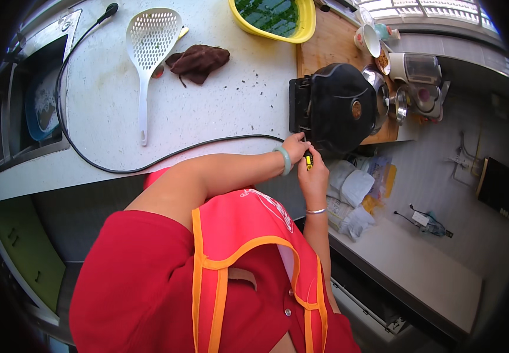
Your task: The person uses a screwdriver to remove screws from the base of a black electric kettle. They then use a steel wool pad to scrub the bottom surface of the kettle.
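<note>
Both hands meet at the counter edge, right hand [315, 176] pinching a small yellow-black plug [308, 160], left hand [295, 146] fingertips closed on it too; black round electric cooker [337, 106] sits just beyond at one o'clock, black cord [148, 162] trailing off toward nine.

Red shirt, orange-trimmed red apron [248, 247], pale green bangle [284, 159], silver bracelet [315, 210]

A single head-worn fisheye view looks steeply down from above the person's red-and-orange apron [248, 259]; it faces forward over the speckled white stone counter [207, 112]; the round black lidded electric pan [334, 106] sits near, just right of centre; straight edges bend toward the dark rim; no second view overlaps.
</note>
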`<state>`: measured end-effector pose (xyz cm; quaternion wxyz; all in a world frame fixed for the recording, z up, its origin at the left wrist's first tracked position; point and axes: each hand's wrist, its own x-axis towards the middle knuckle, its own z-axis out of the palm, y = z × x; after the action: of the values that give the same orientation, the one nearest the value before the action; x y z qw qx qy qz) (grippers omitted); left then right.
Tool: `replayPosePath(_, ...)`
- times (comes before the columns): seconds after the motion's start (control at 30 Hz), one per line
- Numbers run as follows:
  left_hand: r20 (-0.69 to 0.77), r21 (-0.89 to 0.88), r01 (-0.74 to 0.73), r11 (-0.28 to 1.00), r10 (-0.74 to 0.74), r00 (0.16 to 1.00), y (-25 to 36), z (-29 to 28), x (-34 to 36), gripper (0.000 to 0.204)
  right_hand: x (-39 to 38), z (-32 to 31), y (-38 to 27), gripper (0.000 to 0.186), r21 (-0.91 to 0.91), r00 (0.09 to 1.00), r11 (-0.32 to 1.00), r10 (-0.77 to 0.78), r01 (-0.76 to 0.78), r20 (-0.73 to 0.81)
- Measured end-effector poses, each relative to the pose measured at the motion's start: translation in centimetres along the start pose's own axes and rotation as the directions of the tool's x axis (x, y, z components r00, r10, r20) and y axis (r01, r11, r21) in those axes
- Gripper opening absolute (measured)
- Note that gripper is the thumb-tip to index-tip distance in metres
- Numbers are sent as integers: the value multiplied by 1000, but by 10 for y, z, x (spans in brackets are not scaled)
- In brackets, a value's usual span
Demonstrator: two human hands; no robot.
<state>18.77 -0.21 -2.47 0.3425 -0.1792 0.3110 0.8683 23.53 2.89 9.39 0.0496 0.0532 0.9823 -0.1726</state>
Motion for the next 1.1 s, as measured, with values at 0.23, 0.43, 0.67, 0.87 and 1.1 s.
replayPosePath(0.23, -62, 0, 24, 1000, -24, 998, 7, -2, -5, 60, 8, -8, 13, 36, 157, 994, 983, -102, 92, 51)
replayPosePath(0.43, -162, -148, 16, 989, -40, 986, 39, -11, -49, 33, -3, 8, 18, 35, 764, 890, 457, 235, -456, 391)
replayPosePath(0.67, -216, -167, -15, 986, -22, 976, 57, -37, -40, 21, -14, 18, 4, 41, 885, 876, 55, 182, -462, 446)
replayPosePath(0.87, -158, -211, 48, 976, -83, 984, 68, -49, -35, 21, -14, 16, 1, 42, 886, 887, 89, 130, -456, 444)
replayPosePath(1.1, -213, -126, 28, 992, -55, 975, 65, -65, -12, 20, -25, 4, -6, 37, 814, 893, 370, 235, -448, 384)
